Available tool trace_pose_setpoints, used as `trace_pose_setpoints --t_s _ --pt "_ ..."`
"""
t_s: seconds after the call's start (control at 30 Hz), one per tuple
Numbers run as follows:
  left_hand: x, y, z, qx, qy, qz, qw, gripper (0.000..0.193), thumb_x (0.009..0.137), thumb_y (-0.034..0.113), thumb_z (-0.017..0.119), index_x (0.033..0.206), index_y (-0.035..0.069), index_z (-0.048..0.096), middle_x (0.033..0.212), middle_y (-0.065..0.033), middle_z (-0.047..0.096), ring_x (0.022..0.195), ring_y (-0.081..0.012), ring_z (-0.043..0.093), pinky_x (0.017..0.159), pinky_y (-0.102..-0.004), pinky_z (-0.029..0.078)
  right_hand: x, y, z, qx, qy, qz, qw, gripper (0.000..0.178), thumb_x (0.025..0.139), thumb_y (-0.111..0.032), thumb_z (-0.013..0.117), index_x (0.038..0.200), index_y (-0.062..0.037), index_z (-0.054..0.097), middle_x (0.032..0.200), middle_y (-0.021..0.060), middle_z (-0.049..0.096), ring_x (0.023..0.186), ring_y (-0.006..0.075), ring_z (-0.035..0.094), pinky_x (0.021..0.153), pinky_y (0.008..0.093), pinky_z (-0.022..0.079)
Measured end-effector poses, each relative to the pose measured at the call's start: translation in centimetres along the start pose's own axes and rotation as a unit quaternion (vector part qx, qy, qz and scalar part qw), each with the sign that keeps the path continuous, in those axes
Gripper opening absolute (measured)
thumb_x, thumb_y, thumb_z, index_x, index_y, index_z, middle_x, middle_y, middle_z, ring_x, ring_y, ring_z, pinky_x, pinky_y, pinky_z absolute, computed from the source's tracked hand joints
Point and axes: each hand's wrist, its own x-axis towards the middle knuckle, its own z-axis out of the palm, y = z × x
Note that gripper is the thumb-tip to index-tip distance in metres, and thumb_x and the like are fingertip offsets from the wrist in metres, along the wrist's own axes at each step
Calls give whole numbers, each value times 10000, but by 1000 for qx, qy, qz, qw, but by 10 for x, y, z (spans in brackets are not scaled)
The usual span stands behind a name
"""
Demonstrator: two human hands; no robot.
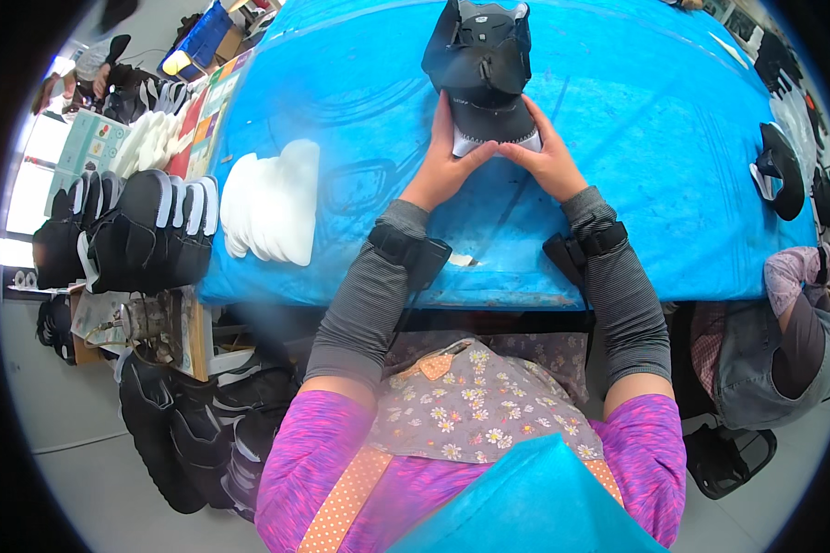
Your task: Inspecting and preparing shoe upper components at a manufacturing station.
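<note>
A black shoe upper [484, 78] lies on the blue-covered table [645, 175] in front of me, its rounded toe toward me and its opening at the far side. White lining or edging with stitches shows along the toe rim. My left hand [444, 164] grips the toe from the left, and my right hand [553, 158] grips it from the right. Both thumbs meet at the near edge of the toe, with the fingers along its sides. Some fingertips are hidden by the upper.
Left of my left arm lies a fanned pile of white insoles [272, 205]. Beyond the left table edge stand several black shoe uppers [147, 226]; more black shoes [189, 424] hang below. A black piece [781, 172] lies far right. Another person [765, 341] sits at right.
</note>
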Motion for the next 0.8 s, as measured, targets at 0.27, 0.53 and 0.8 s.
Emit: trace_pose_setpoints --t_s 0.27,0.53,0.8 --pt "1 0 -3 -43 17 27 999 851 844 205 674 1477 34 132 1482 -139 220 1335 -252 302 1083 -354 280 -1 7 4 -23 17 -22 999 771 807 -192 731 1417 -3 301 1339 131 466 1187 191 490 995 333 399" --pt "-11 3 6 1 -18 -37 999 586 862 214 657 1355 19 409 1284 -153 498 1075 -238 569 893 -335 465 -3 -7 7 -144 16 -55 988 290 844 -178 662 1113 -68 644 1106 63 631 1009 153 572 887 290 432" --pt "-2 1 -6 -15 140 -101 985 254 929 217 576 945 -18 671 802 -57 670 724 -114 605 663 -239 480 7 9 -22 -112 278 -38 953 140 864 -161 647 929 -38 655 827 11 642 737 94 565 681 240 464"
